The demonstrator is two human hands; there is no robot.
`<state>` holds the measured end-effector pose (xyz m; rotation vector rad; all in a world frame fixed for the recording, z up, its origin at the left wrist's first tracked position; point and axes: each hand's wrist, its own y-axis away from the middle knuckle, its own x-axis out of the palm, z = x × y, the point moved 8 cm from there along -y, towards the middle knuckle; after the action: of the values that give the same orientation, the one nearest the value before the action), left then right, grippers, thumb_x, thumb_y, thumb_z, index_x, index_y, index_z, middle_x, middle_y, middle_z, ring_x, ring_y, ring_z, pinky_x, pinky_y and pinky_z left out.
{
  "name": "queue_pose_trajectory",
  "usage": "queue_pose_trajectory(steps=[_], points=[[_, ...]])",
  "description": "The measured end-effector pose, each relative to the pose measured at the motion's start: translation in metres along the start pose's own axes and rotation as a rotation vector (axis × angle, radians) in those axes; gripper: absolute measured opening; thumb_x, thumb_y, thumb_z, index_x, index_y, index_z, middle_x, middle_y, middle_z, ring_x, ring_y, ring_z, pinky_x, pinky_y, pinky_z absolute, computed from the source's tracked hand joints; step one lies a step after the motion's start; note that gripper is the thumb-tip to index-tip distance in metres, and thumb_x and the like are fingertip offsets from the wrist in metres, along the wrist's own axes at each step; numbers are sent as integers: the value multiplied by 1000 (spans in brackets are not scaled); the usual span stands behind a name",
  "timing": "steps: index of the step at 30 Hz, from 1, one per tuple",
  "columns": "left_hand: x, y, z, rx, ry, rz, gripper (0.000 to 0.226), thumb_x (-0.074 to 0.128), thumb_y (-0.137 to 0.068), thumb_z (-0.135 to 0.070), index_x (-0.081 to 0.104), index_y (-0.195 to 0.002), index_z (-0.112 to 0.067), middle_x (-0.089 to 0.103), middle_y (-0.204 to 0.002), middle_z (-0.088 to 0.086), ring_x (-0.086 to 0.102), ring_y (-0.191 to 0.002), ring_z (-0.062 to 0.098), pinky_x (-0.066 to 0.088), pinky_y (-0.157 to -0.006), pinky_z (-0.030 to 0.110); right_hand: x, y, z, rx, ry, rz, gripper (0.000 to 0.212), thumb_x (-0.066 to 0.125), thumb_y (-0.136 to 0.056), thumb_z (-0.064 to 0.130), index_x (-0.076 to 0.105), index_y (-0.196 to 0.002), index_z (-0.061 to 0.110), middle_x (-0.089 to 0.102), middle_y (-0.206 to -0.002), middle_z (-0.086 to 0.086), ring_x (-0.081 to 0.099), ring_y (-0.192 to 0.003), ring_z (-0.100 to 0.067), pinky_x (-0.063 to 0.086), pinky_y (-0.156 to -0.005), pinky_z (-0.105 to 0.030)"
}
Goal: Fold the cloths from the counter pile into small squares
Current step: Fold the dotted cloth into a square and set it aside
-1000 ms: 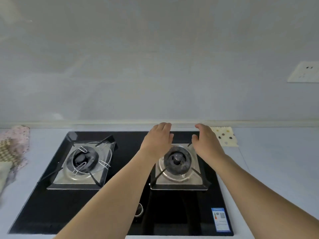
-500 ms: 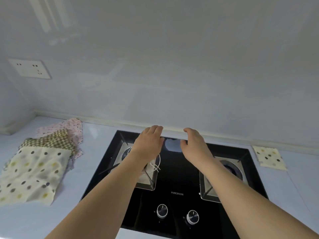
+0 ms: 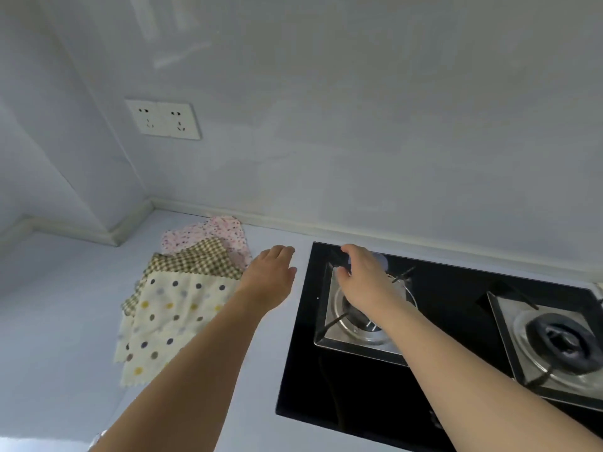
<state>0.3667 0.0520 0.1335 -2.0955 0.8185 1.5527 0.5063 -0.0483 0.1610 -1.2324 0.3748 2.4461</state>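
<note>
A pile of cloths lies on the pale counter left of the hob. On top is a cream polka-dot cloth [image 3: 166, 318]; under it shows a green-and-cream checked cloth [image 3: 195, 261], and a pink flowered cloth [image 3: 222, 231] at the back. My left hand [image 3: 269, 275] hovers just right of the pile with fingers straight, holding nothing. My right hand [image 3: 362, 275] is above the left burner [image 3: 359, 321], fingers relaxed, also holding nothing.
A black glass hob [image 3: 359, 386] with two burners fills the right side; the right burner [image 3: 558, 344] is near the frame edge. A double wall socket [image 3: 163, 119] sits above the pile. The counter [image 3: 49, 321] meets a wall corner at the left.
The view has swung left. Both hands have moved from over the right burner across the hob toward the pile; the small folded dotted cloth at the right has left the view.
</note>
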Motion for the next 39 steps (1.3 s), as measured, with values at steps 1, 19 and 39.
queue_pose_trajectory(steps=[1,19,39], points=[[0,4,15,-13,2,13,46,38,-102,-29,32,-146,-16,37,-150,2,36,-136,24,34,-109,38,10,-4,8,-7,-6,6,46,48,-97,19,38,-142,14,43,-144,-4,39,-133,-21,35,-107,-35],[67,81,264,-91,227,38,25,41,-98,-21,56,-117,-24,58,-106,-10,62,-74,10,47,-62,20,289,-7,119,-284,75,157,37,42,-96,21,47,-133,17,48,-132,2,46,-122,-17,38,-103,-29],[111,199,256,195,-91,-365,24,52,-93,-43,61,-103,-23,56,-107,-6,50,-98,20,44,-82,37,338,105,86,-330,314,-142,47,46,-92,52,49,-129,23,45,-132,4,40,-122,-22,31,-102,-34]])
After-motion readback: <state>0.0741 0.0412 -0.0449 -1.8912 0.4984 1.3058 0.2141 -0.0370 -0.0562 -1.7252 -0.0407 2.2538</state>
